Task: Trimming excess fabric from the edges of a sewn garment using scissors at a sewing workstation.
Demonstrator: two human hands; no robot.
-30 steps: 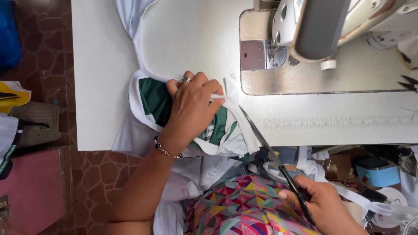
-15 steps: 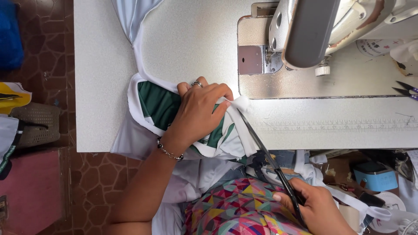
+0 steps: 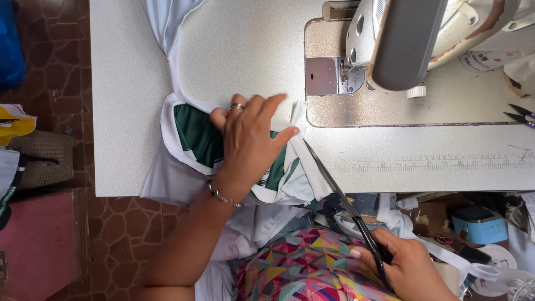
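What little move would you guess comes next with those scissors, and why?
Probably closing the scissors to snip the white strip. The left hand presses the green and white cloth flat on the table, the right hand holds the handles, and the blade tips sit right at the strip's edge.

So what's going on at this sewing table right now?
A person sits at a white table with a sewing machine. Their left hand lies flat on a white and green garment, pinning it to the table beside the machine. Their right hand grips the handles of long dark scissors, whose blades reach up to the edge of the fabric near the left fingertips. A small pair of snips lies at the far right of the machine bed.
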